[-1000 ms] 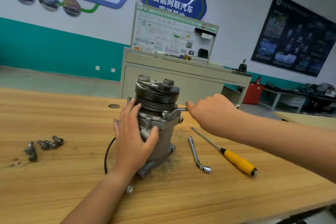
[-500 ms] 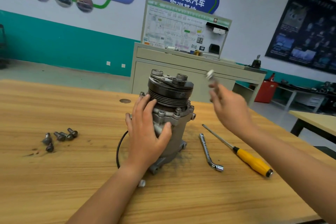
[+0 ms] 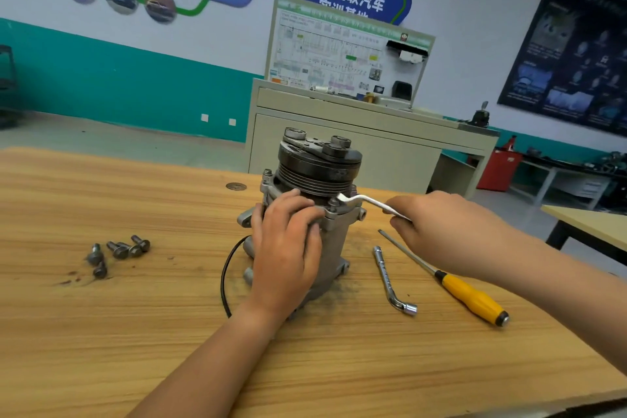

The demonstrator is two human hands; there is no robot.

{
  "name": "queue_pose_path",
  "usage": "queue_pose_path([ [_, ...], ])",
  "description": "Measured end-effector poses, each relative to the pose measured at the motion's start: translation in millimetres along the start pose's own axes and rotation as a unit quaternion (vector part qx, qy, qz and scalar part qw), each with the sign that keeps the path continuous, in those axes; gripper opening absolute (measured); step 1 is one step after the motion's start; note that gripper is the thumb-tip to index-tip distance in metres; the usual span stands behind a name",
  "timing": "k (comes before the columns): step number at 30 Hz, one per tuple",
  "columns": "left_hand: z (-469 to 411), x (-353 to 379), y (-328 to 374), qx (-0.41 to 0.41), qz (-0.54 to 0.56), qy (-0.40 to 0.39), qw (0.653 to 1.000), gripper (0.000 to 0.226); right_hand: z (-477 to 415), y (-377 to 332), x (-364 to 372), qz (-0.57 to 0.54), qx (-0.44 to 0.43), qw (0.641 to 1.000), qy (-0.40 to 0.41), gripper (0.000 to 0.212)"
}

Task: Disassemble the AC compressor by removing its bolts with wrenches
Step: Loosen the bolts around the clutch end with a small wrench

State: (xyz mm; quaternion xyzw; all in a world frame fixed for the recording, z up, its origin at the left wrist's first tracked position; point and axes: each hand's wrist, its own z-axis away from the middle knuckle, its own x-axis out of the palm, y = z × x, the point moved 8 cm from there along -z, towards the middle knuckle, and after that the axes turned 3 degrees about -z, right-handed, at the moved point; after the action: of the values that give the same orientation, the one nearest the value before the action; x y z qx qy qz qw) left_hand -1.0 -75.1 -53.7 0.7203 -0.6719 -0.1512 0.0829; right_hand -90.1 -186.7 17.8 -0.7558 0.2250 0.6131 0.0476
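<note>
Right hand (image 3: pixel 441 231) with wrench (image 3: pixel 371 203) at compressor (image 3: pixel 336 244)

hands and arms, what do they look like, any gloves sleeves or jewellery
Both are bare. The left hand and right hand wear no gloves, and no rings show. The left forearm and right forearm are uncovered up to the picture's edge: no sleeve, watch or bracelet is visible. No markings show.

Of the person, only a bare left hand (image 3: pixel 288 248) and a bare right hand (image 3: pixel 437 231) show, each on a slim, uncovered forearm running out of view.
</note>
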Motion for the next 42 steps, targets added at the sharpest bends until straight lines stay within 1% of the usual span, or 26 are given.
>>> queue_pose_path([
  [2,1,0,-2,-0.002,-0.004,0.001,1.0,0.025,-2,-7,-3,0.044,-0.003,0.999,0.005,0.029],
  [4,1,1,-3,-0.001,-0.005,0.003,1.0,0.025,-2,-16,-8,0.111,-0.013,0.994,0.014,0.035],
  [7,2,2,-2,0.014,-0.004,0.006,1.0,0.021,1,-32,-12,0.194,-0.026,0.981,0.006,0.028],
  [9,3,3,0,0.025,-0.005,0.001,1.0,0.019,2,-37,-11,0.221,-0.033,0.975,-0.003,0.022],
  [11,3,3,2,0.029,-0.004,0.0,1.0,0.019,1,-35,-8,0.236,-0.041,0.971,-0.003,0.021],
  [13,3,1,1,0.026,-0.002,0.001,1.0,0.019,1,-26,-1,0.234,-0.047,0.971,-0.007,0.029],
  [16,0,-1,-2,0.002,-0.014,0.002,1.0,0.023,-5,-10,5,0.242,-0.065,0.968,-0.012,0.05],
  [17,-1,-1,-3,-0.007,-0.019,0.001,1.0,0.025,-10,-6,5,0.26,-0.075,0.963,-0.01,0.052],
  [19,-1,0,-4,-0.018,-0.019,-0.001,1.0,0.029,-25,-1,5,0.289,-0.082,0.954,-0.003,0.044],
  [22,0,1,-8,-0.037,-0.008,-0.009,0.999,0.033,-50,1,7,0.26,-0.067,0.963,0.02,0.028],
  [25,0,1,-9,-0.043,-0.009,-0.021,0.999,0.036,-66,-6,16,0.229,-0.074,0.968,0.07,0.023],
  [27,-2,2,-9,-0.052,-0.008,-0.033,0.998,0.037,-72,-7,21,0.205,-0.055,0.974,0.085,0.022],
  [29,-2,2,-10,-0.065,-0.007,-0.045,0.997,0.042,-72,0,16,0.138,-0.012,0.985,0.104,0.024],
  [31,-1,3,-11,-0.074,-0.013,-0.053,0.996,0.047,-62,12,7,0.015,0.028,0.992,0.121,0.032],
  [32,-1,4,-12,-0.081,-0.014,-0.059,0.995,0.048,-53,16,3,-0.051,0.035,0.99,0.126,0.035],
  [34,0,6,-14,-0.096,-0.011,-0.065,0.993,0.051,-29,14,-5,-0.13,0.007,0.98,0.151,0.032],
  [36,1,7,-16,-0.106,-0.004,-0.067,0.992,0.053,-1,7,-14,-0.165,-0.023,0.97,0.175,0.025],
  [37,1,7,-18,-0.111,-0.001,-0.067,0.991,0.055,10,5,-18,-0.17,-0.029,0.969,0.177,0.026],
  [39,2,7,-20,-0.124,0.004,-0.067,0.99,0.057,22,2,-21,-0.139,-0.025,0.977,0.161,0.032],
  [40,2,7,-22,-0.129,0.006,-0.067,0.989,0.058,24,2,-20,-0.1,-0.016,0.984,0.144,0.035],
  [42,3,7,-24,-0.134,0.01,-0.063,0.989,0.059,25,2,-18,0.027,0.0,0.994,0.106,0.037],
])
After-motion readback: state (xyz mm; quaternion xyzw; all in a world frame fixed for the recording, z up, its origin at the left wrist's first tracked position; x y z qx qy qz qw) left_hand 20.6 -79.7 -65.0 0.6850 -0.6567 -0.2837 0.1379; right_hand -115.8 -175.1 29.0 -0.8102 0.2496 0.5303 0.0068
